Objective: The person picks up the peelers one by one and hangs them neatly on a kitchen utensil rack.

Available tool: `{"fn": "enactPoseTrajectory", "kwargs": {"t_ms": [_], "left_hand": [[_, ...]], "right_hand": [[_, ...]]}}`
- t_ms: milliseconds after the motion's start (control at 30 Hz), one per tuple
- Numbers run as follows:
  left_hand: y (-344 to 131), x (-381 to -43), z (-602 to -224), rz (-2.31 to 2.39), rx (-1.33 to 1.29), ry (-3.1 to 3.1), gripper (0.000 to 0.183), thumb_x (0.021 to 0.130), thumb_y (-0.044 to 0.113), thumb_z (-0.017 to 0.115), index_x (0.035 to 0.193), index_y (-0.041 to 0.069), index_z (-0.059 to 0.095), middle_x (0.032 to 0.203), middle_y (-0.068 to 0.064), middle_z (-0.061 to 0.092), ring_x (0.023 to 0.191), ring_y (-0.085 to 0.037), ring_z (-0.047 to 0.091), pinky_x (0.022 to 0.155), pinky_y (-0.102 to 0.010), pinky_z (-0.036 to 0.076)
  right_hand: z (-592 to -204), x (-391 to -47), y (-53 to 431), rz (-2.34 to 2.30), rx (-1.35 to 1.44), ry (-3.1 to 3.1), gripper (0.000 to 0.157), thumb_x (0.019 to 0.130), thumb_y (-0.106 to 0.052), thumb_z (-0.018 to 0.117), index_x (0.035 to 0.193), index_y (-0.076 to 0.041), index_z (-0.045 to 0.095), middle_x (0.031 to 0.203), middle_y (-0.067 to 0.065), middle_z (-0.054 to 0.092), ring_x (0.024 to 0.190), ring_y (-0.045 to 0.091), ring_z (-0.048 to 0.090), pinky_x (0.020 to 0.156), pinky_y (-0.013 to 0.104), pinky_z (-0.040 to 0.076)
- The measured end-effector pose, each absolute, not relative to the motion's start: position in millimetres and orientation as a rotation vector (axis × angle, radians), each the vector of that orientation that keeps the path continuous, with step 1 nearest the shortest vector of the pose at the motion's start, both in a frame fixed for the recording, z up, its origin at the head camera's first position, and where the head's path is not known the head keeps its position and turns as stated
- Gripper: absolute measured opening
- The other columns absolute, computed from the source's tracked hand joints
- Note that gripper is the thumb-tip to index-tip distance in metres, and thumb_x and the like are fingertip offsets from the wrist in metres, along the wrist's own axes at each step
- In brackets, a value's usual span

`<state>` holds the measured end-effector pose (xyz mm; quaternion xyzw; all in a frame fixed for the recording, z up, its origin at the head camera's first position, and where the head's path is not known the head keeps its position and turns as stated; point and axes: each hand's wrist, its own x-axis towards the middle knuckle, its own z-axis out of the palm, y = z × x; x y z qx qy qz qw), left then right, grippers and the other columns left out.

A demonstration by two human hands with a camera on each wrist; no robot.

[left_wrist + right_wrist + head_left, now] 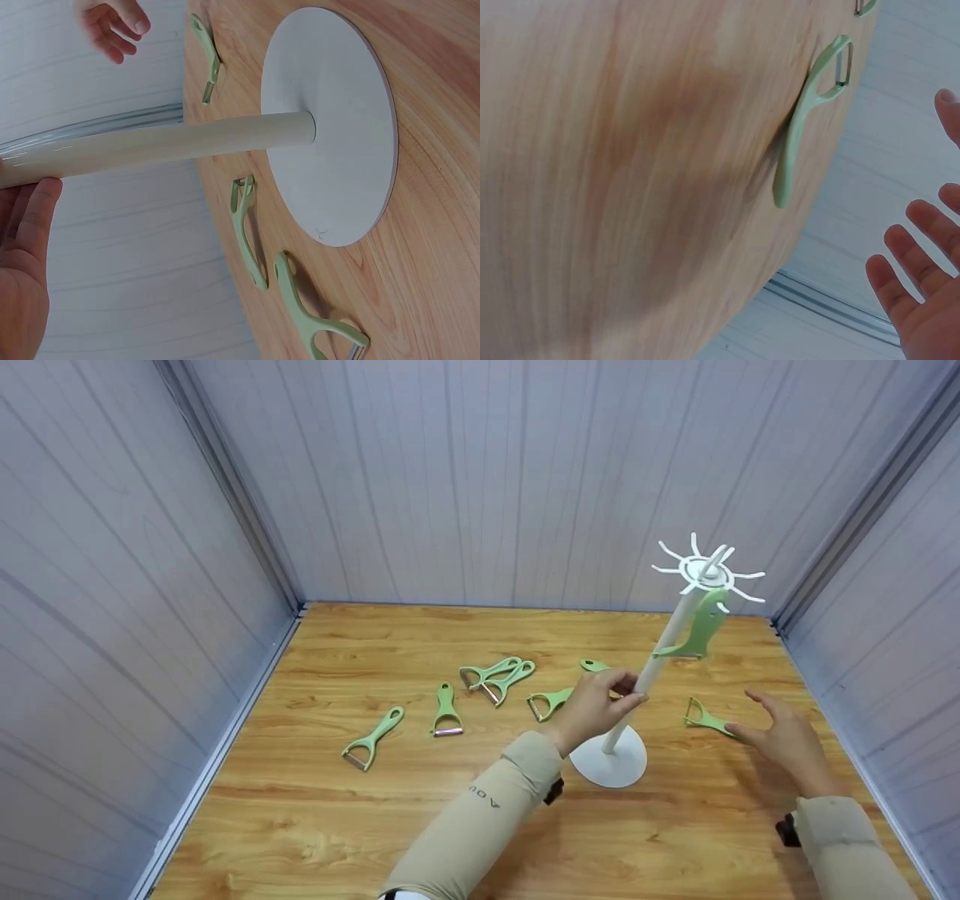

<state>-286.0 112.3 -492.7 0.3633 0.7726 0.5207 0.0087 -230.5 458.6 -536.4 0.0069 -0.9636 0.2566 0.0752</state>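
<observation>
My left hand [596, 705] holds the pole of a white hook stand [679, 622] between thumb and fingers. The stand leans to the right, and its round base [330, 127] is on the wood. From one of its top hooks hangs a green peeler [705, 626]. My right hand [787, 742] hovers over the table with its fingers spread and nothing held. Closest to it is a green peeler [799, 124] lying on the wood, and the right wrist view shows a gap between fingers and peeler.
Left of the stand, more green peelers lie scattered: one farthest left [375, 739], another upright-facing peeler [446, 711], an overlapping pair [506, 682], and a peeler [553, 701] partly hidden by my left hand. Panelled walls [487, 487] enclose the wooden table [315, 825] at the back and sides.
</observation>
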Motion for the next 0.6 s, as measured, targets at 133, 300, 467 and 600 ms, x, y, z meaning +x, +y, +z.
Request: {"fn": "enactPoseTrajectory", "kwargs": {"t_ms": [133,300,467,600], "left_hand": [[112,-286,-492,1.633,1.121,2.401,0.027,0.109,0.018,0.069,0.131,0.004,0.073,0.119,-0.010,0.080,0.106,-0.005,0.074,0.088,-0.012,0.058],[113,-286,-493,1.647,1.126,2.389,0.027,0.109,0.017,0.069,0.131,0.002,0.073,0.119,-0.012,0.079,0.106,-0.007,0.075,0.086,-0.012,0.059],[113,-286,-493,1.652,1.139,2.392,0.027,0.109,0.018,0.069,0.131,0.002,0.073,0.119,-0.012,0.080,0.105,-0.006,0.075,0.086,-0.012,0.059],[113,-285,-492,1.645,1.141,2.402,0.026,0.109,0.018,0.069,0.130,0.002,0.073,0.118,-0.012,0.079,0.106,-0.007,0.075,0.086,-0.012,0.059]], "right_hand": [[-542,-232,466,0.829,-0.003,-2.985,0.088,0.100,-0.038,0.082,0.161,0.009,0.040,0.160,0.045,0.039,0.141,0.069,0.039,0.109,0.082,0.040],[-549,-235,472,0.885,-0.024,-3.038,0.090,0.100,-0.037,0.081,0.164,0.008,0.036,0.164,0.043,0.033,0.147,0.067,0.033,0.114,0.081,0.036],[-553,-237,476,0.899,-0.042,-3.063,0.092,0.100,-0.038,0.081,0.165,0.007,0.034,0.166,0.042,0.031,0.148,0.067,0.031,0.114,0.082,0.034],[-554,-240,478,0.926,-0.050,-3.084,0.093,0.100,-0.038,0.081,0.166,0.006,0.032,0.168,0.042,0.028,0.149,0.068,0.029,0.114,0.083,0.033]]}}
